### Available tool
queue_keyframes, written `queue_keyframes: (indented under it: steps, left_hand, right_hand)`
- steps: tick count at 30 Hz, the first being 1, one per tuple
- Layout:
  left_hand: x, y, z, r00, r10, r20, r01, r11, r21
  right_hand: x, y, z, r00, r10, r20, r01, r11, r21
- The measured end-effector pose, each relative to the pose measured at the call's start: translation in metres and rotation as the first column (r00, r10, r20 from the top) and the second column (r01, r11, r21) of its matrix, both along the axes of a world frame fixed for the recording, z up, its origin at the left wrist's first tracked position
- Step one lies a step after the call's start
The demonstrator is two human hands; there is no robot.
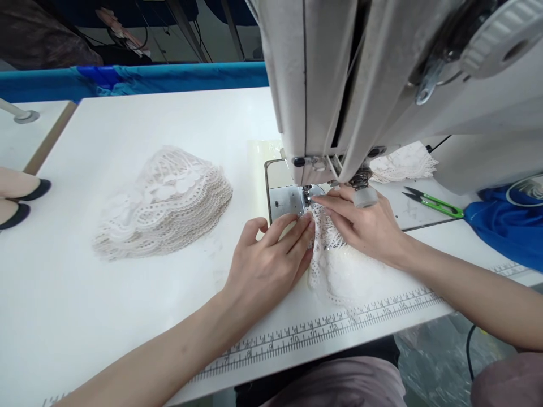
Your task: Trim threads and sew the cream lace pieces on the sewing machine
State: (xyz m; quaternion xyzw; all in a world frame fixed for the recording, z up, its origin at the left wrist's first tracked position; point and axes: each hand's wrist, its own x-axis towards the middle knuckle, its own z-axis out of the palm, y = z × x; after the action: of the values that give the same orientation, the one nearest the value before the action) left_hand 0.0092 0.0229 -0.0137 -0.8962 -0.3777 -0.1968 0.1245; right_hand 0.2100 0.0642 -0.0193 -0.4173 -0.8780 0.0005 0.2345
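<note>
A strip of white lace lies at the sewing machine's presser foot and trails down toward the table's front edge. My left hand has its fingertips pinched on the lace's left edge, just in front of the metal needle plate. From the other side, my right hand grips the lace close to the foot, its index finger pointing at the needle area. Part of the lace is covered by my fingers. To the left rests a layered pile of white lace pieces.
The sewing machine head rises over my hands. Green-handled thread snips lie right of it, near blue cloth and another lace piece. A printed ruler runs along the front edge. Someone's hand shows beyond the table.
</note>
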Motion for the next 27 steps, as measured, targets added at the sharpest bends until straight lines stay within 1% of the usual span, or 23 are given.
queue_keyframes:
  steps: [5, 9, 11, 14, 17, 20, 22, 27]
  left_hand:
    - [0.000, 0.001, -0.001, 1.000, 0.013, -0.007, -0.013, 1.000, 0.011]
    - [0.000, 0.000, -0.001, 1.000, 0.016, -0.008, -0.016, 1.000, 0.015]
    - [0.000, 0.000, -0.001, 1.000, 0.016, -0.006, -0.016, 1.000, 0.013]
    - [0.001, 0.001, 0.000, 1.000, 0.014, -0.006, -0.014, 1.000, 0.006]
    - [0.001, 0.004, 0.000, 1.000, 0.025, -0.003, -0.025, 1.000, 0.008]
    - [0.001, 0.004, 0.000, 0.999, 0.037, -0.006, -0.037, 0.999, 0.006]
    - [0.000, 0.003, 0.001, 0.999, 0.043, -0.013, -0.042, 0.999, 0.006]
    - [0.001, 0.000, 0.002, 0.995, 0.086, -0.051, -0.085, 0.996, 0.013]
  right_hand:
    - [-0.004, 0.001, -0.001, 0.999, 0.027, 0.019, -0.027, 0.999, -0.025]
    - [-0.003, 0.002, 0.000, 1.000, 0.024, 0.020, -0.023, 0.999, -0.041]
    - [-0.001, 0.001, 0.001, 1.000, 0.013, 0.013, -0.013, 1.000, -0.004]
    - [0.001, -0.003, 0.004, 1.000, 0.020, 0.016, -0.021, 0.995, 0.102]
    - [0.000, -0.008, 0.007, 0.995, 0.027, 0.098, -0.044, 0.983, 0.176]
    - [-0.003, -0.011, 0.008, 0.970, -0.024, 0.240, -0.021, 0.983, 0.183]
    - [-0.004, -0.010, 0.008, 0.951, -0.056, 0.304, -0.001, 0.983, 0.184]
    - [-0.002, -0.007, 0.007, 0.932, -0.082, 0.352, 0.013, 0.981, 0.195]
